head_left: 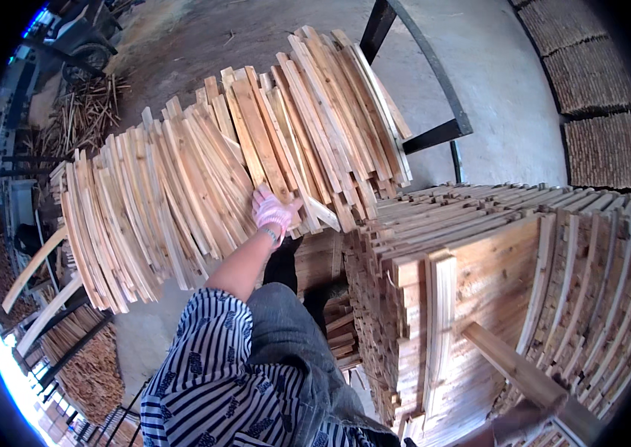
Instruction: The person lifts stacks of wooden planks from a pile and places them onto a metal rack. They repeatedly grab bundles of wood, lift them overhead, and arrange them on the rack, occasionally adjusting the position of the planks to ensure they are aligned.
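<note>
My left hand (274,211), in a pink and white glove, reaches to the near ends of a wide row of wooden slats (252,127). Its fingers rest on a slat end, with the thumb spread to the side. At the lower right, my right hand (535,419) is closed around a single wooden slat (512,363); the fingers are blurred. That slat slants over a boarded panel of pale wood (483,287), its far end by the panel's middle. A narrow upright strip (440,320) stands along the panel's left part.
Tall stacks of slats (591,276) surround the panel at the right. A dark metal frame (434,134) juts beyond the row. Scrap sticks (88,108) lie heaped at the far left, and dark bundles of wood (606,149) line the far right.
</note>
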Available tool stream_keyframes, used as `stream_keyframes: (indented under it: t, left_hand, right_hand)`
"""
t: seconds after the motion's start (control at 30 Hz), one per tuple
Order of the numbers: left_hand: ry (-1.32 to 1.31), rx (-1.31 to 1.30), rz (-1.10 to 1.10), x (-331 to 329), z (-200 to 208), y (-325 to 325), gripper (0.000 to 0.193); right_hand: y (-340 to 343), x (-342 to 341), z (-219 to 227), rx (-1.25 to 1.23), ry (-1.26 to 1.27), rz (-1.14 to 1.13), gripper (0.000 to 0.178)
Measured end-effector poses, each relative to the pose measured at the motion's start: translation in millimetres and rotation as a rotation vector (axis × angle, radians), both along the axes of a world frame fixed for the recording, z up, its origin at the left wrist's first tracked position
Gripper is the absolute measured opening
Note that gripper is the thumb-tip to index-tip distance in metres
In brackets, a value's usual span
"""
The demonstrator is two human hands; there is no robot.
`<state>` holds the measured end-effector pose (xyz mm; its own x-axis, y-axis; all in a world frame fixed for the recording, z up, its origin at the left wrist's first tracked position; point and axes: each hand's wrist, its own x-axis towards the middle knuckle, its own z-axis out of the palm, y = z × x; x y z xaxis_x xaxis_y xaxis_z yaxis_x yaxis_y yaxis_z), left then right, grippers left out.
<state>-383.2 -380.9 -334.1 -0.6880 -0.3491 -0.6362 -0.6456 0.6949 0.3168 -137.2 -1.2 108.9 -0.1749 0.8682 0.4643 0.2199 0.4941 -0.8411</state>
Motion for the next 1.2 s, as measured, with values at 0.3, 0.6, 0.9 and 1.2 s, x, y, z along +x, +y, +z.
stream_keyframes:
  t: [0.3, 0.6, 0.9, 1.2]
  left_hand:
    - [-0.169, -0.431, 0.236, -78.9, -56.1, 58.7, 0.134]
    - [-0.034, -0.114, 0.32, -61.6, -14.6, 23.0, 0.127]
    - [0.108, 0.23, 0.389, -41.9, -27.5, -31.8, 0.124]
    - [-0.031, 0.328, 0.169, -25.9, 1.5, -32.0, 0.098]
  right_hand:
    - [-8.1, -31.0, -1.5, 0.128, 0.02, -0.094, 0.044]
    - [6.7, -19.0, -1.9, -0.006, 0.155, -0.049, 0.029]
    - [7.9, -16.7, -2.3, 0.055, 0.125, -0.097, 0.037]
    - [-13.9, -19.7, 3.6, 0.081, 0.068, -0.126, 0.054]
